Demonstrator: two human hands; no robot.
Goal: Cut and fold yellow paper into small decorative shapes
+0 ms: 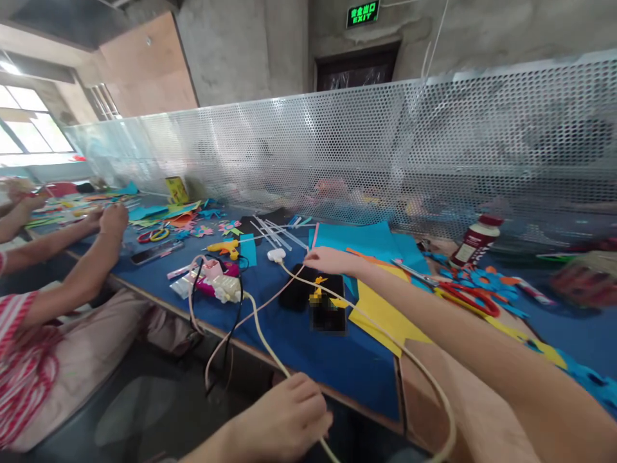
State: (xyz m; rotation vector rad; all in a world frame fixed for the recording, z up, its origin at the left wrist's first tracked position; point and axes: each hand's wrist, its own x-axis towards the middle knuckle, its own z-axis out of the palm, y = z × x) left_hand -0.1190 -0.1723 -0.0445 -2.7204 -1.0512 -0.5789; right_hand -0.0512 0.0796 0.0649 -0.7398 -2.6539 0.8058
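We see our right hand (332, 260) stretched out to the centre of the frame, its fingers lying flat and loosely spread over a beige cable (385, 334), close to the white plug (276, 255) at the end of it; the hand presses or touches the cable but it does not close around it. This cable runs from the plug, under the right hand, along our right forearm to the lower right of the frame, and then it bends back to the lower centre. There our left hand (289, 418) is closed around the same cable, below the edge of the blue table (308, 360). Just under the right hand lies a black phone (315, 296) on the table, partly blurred. To the left of it we see a white power strip (226, 288) with several wires, and a yellow glue gun (224, 247) a little further back. Yellow paper (385, 315) and blue paper (366, 239) lie to the right of the phone, and red scissors (465, 297) are further right, near a dark bottle with a white label (477, 239). In the left part of the frame another person's hand (113, 222) rests on the table, beside coloured paper pieces. A perforated metal screen (385, 148) stands behind the table.
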